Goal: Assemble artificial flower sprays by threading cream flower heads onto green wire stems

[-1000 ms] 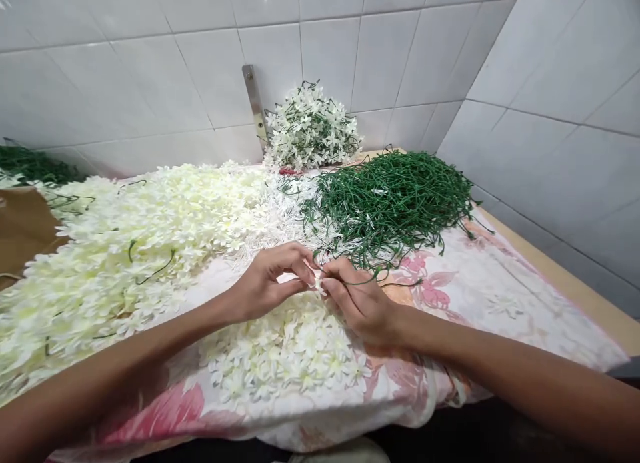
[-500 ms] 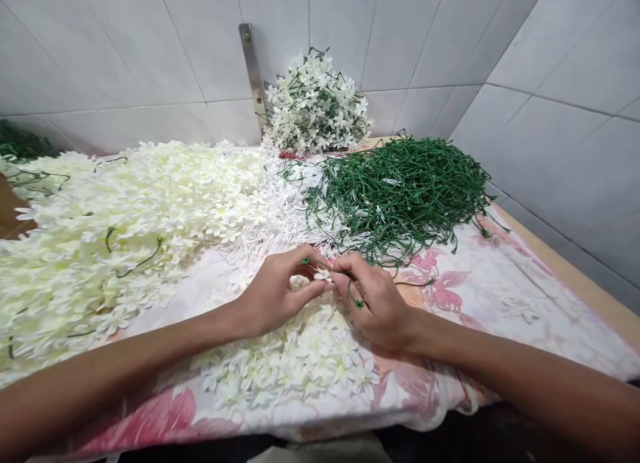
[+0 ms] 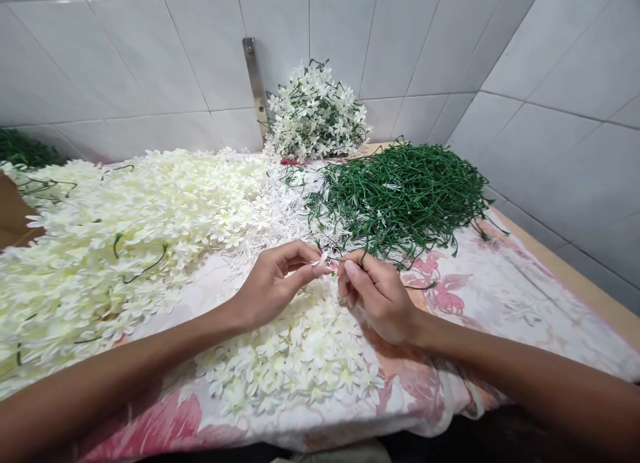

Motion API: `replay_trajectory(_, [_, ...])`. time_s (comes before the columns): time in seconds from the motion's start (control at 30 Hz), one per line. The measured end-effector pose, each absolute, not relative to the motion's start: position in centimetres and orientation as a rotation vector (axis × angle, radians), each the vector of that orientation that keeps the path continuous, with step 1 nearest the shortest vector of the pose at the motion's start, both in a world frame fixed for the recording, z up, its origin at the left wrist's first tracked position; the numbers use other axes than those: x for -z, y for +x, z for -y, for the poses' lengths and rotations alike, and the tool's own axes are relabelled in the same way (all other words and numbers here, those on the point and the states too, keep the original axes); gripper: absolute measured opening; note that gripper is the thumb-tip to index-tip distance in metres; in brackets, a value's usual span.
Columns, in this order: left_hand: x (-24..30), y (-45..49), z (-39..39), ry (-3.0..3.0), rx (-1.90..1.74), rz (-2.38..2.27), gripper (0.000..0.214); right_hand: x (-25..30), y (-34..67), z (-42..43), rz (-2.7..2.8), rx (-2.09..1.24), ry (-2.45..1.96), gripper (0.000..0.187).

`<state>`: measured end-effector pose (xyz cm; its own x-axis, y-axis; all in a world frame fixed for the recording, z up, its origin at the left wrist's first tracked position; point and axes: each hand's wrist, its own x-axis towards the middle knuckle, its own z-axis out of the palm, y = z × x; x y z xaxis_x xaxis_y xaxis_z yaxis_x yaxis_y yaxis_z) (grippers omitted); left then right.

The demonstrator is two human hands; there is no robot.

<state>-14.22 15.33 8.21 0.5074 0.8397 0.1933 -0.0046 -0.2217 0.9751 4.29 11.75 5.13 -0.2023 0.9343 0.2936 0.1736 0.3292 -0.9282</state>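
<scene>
Small white artificial flower (image 3: 324, 257) sits near the centre of the view, held just above a floral-print cloth (image 3: 440, 383) and pinched between the fingertips of the person's left hand (image 3: 273, 288). A thin green wire stem (image 3: 334, 258) runs from beside the flower into the fingers of the right hand (image 3: 377, 298), which pinch it. The two hands are together, their fingertips almost meeting at the flower, with the forearms reaching in from the lower corners. Whether the stem passes through the blossom is too small to tell.

Directly below the flower, on the person's side, lies a loose heap of cream blossoms (image 3: 290, 356). To the flower's left spreads a much larger mass of cream flower strands (image 3: 125, 250). Just above the flower and slightly left are spiky white strands (image 3: 273, 216), and to its upper right sits a tangled pile of green wire stems (image 3: 400, 200). Well beyond the flower, a bunch of white flowers on green stems (image 3: 315, 113) rests against a white tiled wall (image 3: 150, 56), beside a metal bracket (image 3: 255, 83). Far to the flower's left lies a piece of brown cardboard (image 3: 10, 210).
</scene>
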Motion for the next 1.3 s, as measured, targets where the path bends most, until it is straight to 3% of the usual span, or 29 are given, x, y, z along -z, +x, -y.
replay_trajectory(0.23, [-8.5, -13.9, -15.0, 1.593, -1.096, -0.69, 0.015, -5.7, 4.3, -11.8, 1.714, -0.954, -1.054, 0.033])
replay_trajectory(0.47, [-7.3, -13.8, -14.6, 1.676, -1.027, -0.789, 0.015, -5.7, 4.3, -11.6, 1.687, -0.847, -0.989, 0.019])
replay_trajectory(0.63, [-7.7, -14.0, -14.6, 1.759, -0.957, -0.896, 0.015, -5.3, 4.3, -11.9, 1.579, -0.785, -1.013, 0.03])
replay_trajectory(0.97, [-9.1, -14.3, -15.2, 1.793, -0.997, -0.904, 0.009, -5.9, 4.4, -12.2, 1.744, -0.779, -1.232, 0.029])
replay_trajectory(1.3, [-8.6, -14.1, -14.9, 1.796, -0.968, -0.868, 0.012, -6.0, 4.3, -12.3, 1.842, -0.769, -1.129, 0.035])
